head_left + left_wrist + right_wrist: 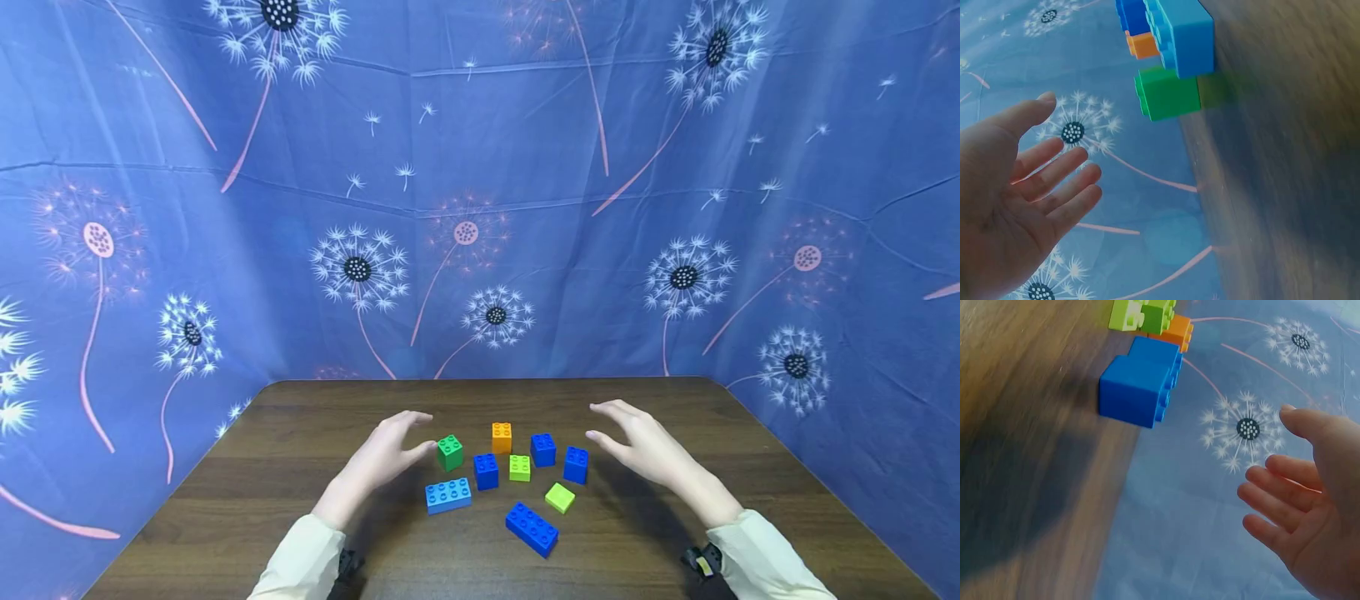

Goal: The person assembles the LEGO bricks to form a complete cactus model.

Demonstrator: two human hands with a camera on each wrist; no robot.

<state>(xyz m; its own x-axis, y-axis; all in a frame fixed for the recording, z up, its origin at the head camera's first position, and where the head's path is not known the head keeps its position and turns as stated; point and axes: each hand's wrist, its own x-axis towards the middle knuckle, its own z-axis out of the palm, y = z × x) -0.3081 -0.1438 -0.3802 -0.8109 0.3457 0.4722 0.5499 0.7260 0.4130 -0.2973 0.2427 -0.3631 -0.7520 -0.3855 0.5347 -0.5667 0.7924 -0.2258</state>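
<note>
In the head view my left hand (386, 452) hovers over the table at the left of the bricks, its fingers relaxed and holding nothing. The green brick (450, 452) is nearest to its thumb, with a light blue long brick (448, 496) nearer the front. On the other side my right hand (637, 442) hangs with loose fingers, holding nothing. Just left of it stands a blue square brick (576, 465). Another blue square brick (543, 450), an orange brick (502, 437), a lime brick (520, 468) and a third blue square brick (486, 472) lie between the hands.
Toward the front of the brown wooden table (315, 425) lie a flat lime brick (559, 497) and a dark blue long brick (532, 529). A blue cloth (570, 333) with dandelion prints hangs behind the table and along its sides.
</note>
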